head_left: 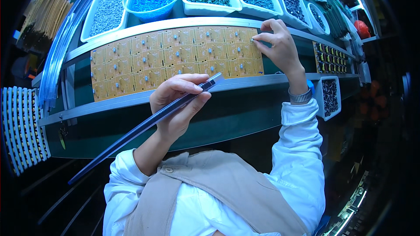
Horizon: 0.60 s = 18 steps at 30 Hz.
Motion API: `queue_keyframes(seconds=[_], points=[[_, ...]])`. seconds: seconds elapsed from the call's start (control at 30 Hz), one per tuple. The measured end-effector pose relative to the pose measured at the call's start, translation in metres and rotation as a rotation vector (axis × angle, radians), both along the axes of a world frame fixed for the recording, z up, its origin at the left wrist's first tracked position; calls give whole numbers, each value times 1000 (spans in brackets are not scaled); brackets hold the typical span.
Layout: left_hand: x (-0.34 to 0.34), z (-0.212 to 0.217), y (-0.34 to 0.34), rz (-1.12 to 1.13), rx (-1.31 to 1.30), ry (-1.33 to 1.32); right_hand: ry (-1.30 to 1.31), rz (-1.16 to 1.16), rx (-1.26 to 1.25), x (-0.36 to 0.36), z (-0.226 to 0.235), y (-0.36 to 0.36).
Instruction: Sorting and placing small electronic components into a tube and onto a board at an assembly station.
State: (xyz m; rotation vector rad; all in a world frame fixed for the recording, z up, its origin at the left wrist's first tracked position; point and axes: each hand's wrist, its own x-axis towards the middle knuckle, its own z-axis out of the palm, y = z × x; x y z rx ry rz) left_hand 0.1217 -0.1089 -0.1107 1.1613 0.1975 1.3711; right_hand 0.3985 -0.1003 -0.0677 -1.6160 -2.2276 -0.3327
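A wide panel of tan circuit boards [131, 83] lies between two metal rails, with rows of small pale-blue parts standing on it. My left hand [177, 100] grips a long dark plastic tube [135, 134] filled with components. The tube slants from near the panel's front edge down to the lower left. Over the panel's right end, my right hand [280, 46] pinches a small electronic component [252, 40] at its fingertips. Fine details of that piece are too small to tell.
White bins [107, 11] and a clear round tub [155, 2] of small parts line the far side. Clear tubes [65, 48] stand at left, near a white rack [24, 126]. A populated board [331, 59] and a parts bin [328, 98] are at right.
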Motion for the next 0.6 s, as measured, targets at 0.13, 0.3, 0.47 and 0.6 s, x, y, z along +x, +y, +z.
queue_keyframes(seconds=[0.13,0.3,0.47,0.6], points=[[0,-1,0,-8,-22,6,-58,18,-37,-2,2,1],[0,-2,0,0,-1,7,-115,-16,-89,-10,7,0],[-1,-2,1,-7,-6,57,-109,11,-130,-20,7,-4],[-1,5,3,17,-20,164,468,16,-243,-63,9,-31]])
